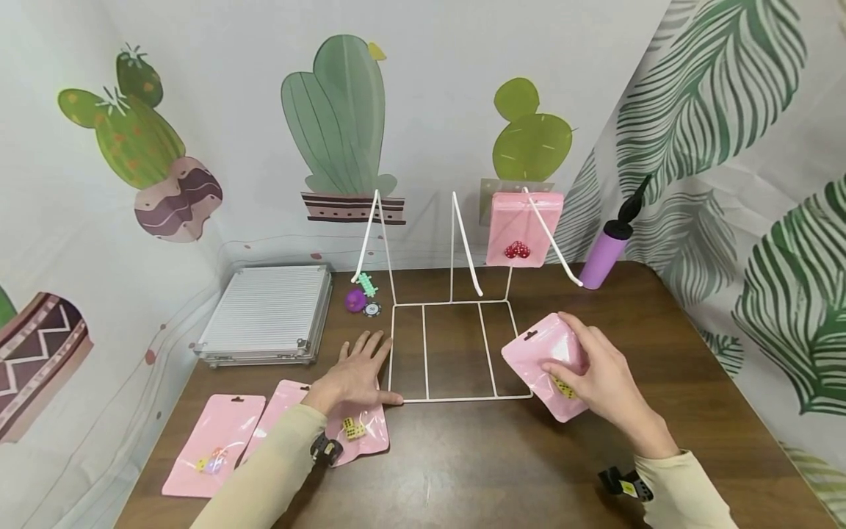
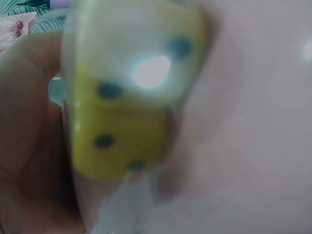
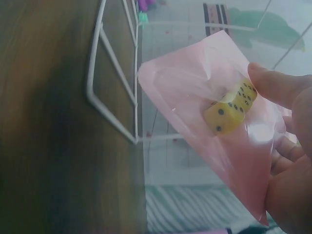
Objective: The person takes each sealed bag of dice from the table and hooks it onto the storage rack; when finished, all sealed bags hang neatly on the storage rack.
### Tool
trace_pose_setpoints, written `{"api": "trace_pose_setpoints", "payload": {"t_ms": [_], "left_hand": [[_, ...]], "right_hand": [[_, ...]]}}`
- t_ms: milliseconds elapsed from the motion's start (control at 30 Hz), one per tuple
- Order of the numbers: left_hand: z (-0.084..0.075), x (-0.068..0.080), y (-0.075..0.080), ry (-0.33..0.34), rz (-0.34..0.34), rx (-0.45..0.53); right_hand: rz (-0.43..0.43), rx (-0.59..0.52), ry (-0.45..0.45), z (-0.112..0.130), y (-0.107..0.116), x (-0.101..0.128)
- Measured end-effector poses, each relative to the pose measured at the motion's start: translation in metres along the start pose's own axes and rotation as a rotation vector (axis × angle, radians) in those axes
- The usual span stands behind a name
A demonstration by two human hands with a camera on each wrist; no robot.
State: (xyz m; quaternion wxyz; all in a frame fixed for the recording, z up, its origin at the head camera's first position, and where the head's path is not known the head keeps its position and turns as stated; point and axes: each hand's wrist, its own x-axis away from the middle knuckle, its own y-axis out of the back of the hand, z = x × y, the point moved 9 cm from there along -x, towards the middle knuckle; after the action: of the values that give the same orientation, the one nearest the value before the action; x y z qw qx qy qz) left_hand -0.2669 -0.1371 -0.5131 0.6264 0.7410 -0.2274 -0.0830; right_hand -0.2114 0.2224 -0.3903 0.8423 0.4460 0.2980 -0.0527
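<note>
My right hand point(image 1: 604, 375) pinches a pink zip pouch point(image 1: 534, 354) with yellow dice point(image 3: 225, 114) showing through its front. This pouch is tilted, at the right front corner of a white wire display rack point(image 1: 456, 400). My left hand point(image 1: 357, 375) is spread flat at the rack's left front corner, thumb across that corner. Beneath its palm and wrist lies a second pink pouch with yellow dice point(image 1: 353, 428), partly covered; its dice fill much of the left wrist view. On the rack's right prong hangs a pink pouch point(image 1: 502, 220) with red dice.
Two more pink pouches, one at the far left point(image 1: 211, 426) and one partly under my left sleeve point(image 1: 277, 404), lie on the table. Behind them sits a silver case point(image 1: 264, 312). Small trinkets lie near the rack's left side. A purple pump point(image 1: 603, 257) stands at back right.
</note>
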Motion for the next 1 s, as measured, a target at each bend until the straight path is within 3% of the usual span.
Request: {"api": "trace_pose_setpoints", "payload": {"t_ms": [233, 667, 1000], "left_hand": [[0.001, 0.0, -0.001, 0.002, 0.001, -0.006], [-0.001, -0.001, -0.001, 0.003, 0.007, -0.016], [-0.001, -0.001, 0.0, 0.01, 0.01, -0.021]], "right_hand": [[-0.012, -0.055, 0.063, 0.028, -0.005, -0.007], [-0.045, -0.148, 0.142, 0.069, 0.006, -0.02], [-0.169, -0.243, 0.25, 0.094, 0.022, -0.027]]}}
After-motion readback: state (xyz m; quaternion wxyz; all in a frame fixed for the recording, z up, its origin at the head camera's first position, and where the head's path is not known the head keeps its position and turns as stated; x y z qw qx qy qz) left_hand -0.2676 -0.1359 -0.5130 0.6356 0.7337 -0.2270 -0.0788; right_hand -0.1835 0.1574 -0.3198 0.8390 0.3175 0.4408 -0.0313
